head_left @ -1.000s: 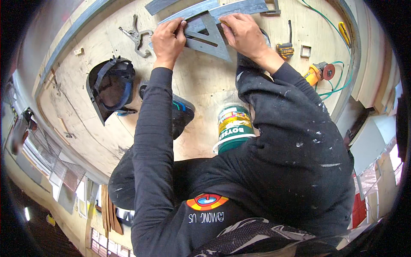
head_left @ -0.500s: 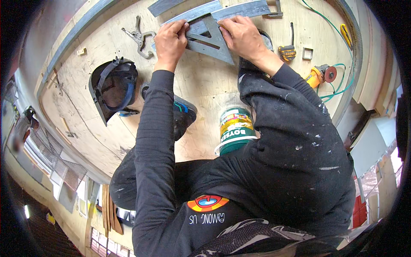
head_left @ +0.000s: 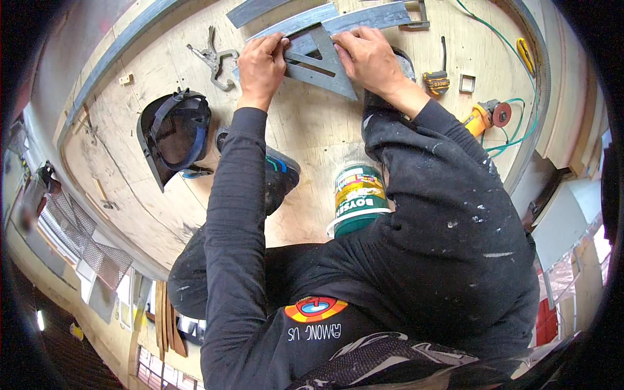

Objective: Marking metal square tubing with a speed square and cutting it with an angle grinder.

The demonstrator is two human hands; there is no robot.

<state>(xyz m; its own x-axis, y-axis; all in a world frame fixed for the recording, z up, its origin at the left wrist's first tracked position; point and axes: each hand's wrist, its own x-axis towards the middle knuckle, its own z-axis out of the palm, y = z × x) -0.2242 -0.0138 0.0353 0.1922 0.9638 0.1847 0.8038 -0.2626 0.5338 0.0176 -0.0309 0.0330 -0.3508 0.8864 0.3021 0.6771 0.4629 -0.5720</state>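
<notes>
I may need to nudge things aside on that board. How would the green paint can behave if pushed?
The paint can stands upright on the plywood board, so it would probably slide rather than roll. It looks fairly tall and narrow, so a high push might tip it. How full or heavy it is cannot be told.

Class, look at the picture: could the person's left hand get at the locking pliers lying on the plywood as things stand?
Probably yes. The left hand rests on the metal triangle square, and the locking pliers lie just beside it on bare plywood, with nothing between.

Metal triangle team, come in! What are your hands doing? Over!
Left hand and right hand both pressing the metal triangle flat against the metal strip. Clamp pliers lying just left. Nothing blocking.
</notes>
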